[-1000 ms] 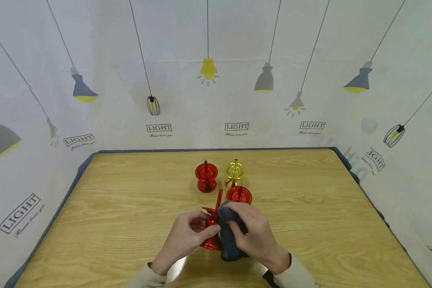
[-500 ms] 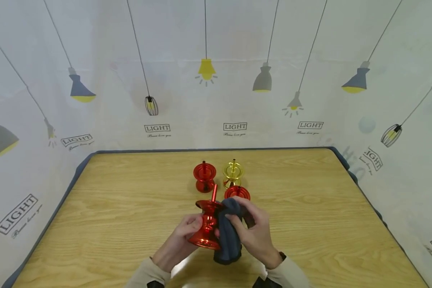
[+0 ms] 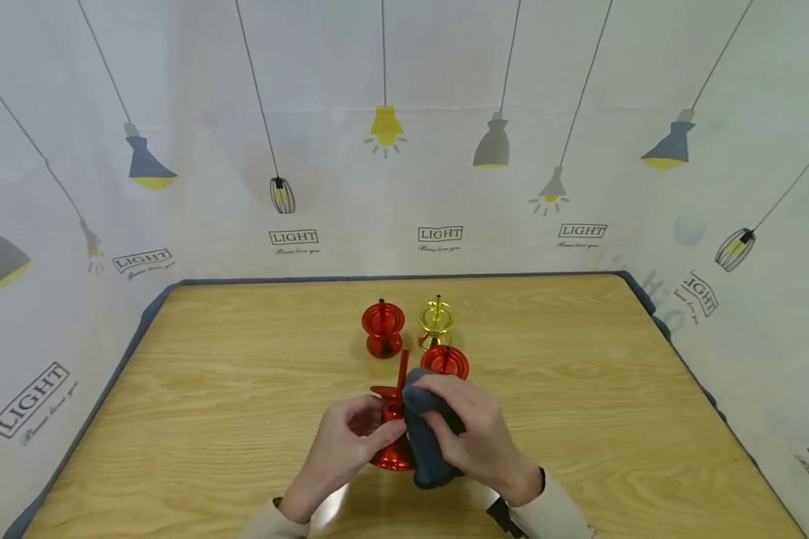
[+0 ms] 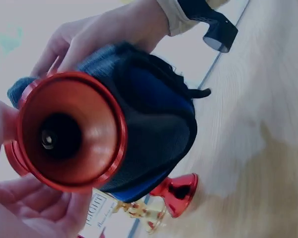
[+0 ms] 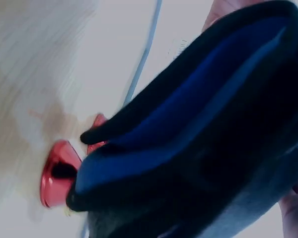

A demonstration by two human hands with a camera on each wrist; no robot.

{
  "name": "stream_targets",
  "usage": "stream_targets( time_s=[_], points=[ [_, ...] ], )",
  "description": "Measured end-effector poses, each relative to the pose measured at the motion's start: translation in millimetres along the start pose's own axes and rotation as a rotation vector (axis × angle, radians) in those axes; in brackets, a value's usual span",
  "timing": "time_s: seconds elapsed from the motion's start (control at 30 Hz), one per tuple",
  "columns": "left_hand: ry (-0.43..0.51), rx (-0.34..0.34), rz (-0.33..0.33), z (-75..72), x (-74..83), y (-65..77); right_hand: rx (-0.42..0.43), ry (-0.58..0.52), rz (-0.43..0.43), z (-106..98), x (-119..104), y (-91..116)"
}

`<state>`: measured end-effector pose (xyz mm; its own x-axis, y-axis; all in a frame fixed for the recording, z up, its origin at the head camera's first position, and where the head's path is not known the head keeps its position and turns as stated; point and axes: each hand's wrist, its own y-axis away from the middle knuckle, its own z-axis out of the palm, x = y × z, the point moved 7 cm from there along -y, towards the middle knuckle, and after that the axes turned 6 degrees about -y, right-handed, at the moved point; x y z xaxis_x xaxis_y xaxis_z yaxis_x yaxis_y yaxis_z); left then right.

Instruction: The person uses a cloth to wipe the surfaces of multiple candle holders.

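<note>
A shiny red candle holder (image 3: 394,455) is raised above the near part of the table, its thin stem leaning slightly right. My left hand (image 3: 347,445) grips it around the waist, thumb across the front. Bunched in my right hand (image 3: 475,430) is a dark blue cloth (image 3: 429,453), pinched between thumb and fingers and lying against the holder's right side. That cloth hides part of the holder's dish and body. In the left wrist view the holder's hollow base (image 4: 97,124) faces the camera, the cloth (image 4: 156,129) wrapped behind it. Folds of cloth (image 5: 188,134) fill most of the right wrist view.
Just beyond my hands stand another red candle holder (image 3: 446,361), partly covered by my right hand, a gold one (image 3: 437,320) and a third red one (image 3: 383,323). The wooden table (image 3: 243,359) ends at a wall covering (image 3: 350,187) printed with lamps.
Half a second ago my left hand held the candle holder from lower down, more of its body showing. Now the left hand has rolled over its front, and my right hand has turned over with the cloth.
</note>
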<state>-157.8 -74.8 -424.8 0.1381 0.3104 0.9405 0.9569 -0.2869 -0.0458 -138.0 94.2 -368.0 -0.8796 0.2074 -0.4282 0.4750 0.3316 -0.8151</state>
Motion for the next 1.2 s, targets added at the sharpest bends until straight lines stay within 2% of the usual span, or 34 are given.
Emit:
stream_targets(
  time_s=[0.13,0.3,0.37,0.4,0.47,0.5,0.7,0.77,0.87,0.93,1.0,1.1,1.2],
  points=[
    [0.141,-0.074,0.035,3.3,-2.8,-1.2,0.055,-0.099,0.048,-2.1,5.3,3.3],
    [0.479,-0.239,0.05,15.0,-5.2,1.8,0.139,-0.327,0.225,-0.2,23.0,13.7],
    [0.557,-0.301,0.059,19.5,-4.2,3.2,0.165,-0.384,0.277,0.9,27.8,17.8],
    [0.564,-0.321,0.056,20.9,-3.9,3.6,0.17,-0.392,0.292,1.1,28.9,19.1],
    [0.511,-0.324,0.038,20.7,-4.9,3.6,0.16,-0.354,0.291,0.5,28.3,19.4],
    [0.455,-0.304,0.032,19.1,-5.4,3.3,0.149,-0.31,0.272,-0.3,26.6,18.7],
    [0.056,-0.067,-0.008,6.4,-3.3,0.5,0.027,-0.017,0.109,-2.6,9.6,8.2],
    [0.014,-0.022,-0.031,5.9,-1.5,0.1,-0.012,0.017,0.083,-1.6,5.8,5.8],
    [0.023,0.017,-0.064,5.7,-2.4,-0.4,-0.026,0.008,0.076,-0.7,3.9,5.1],
    [0.088,0.006,-0.075,6.1,-4.6,-0.8,0.0,-0.022,0.074,-1.7,4.6,6.0],
    [0.199,-0.031,-0.081,8.1,-7.8,-0.9,0.037,-0.066,0.091,-3.3,7.7,7.5],
    [0.435,-0.155,-0.062,15.6,-9.6,0.1,0.091,-0.174,0.159,-4.9,16.4,10.8],
    [0.655,-0.301,-0.028,23.5,-8.3,2.7,0.129,-0.31,0.271,-2.9,26.7,16.2]
  ],
)
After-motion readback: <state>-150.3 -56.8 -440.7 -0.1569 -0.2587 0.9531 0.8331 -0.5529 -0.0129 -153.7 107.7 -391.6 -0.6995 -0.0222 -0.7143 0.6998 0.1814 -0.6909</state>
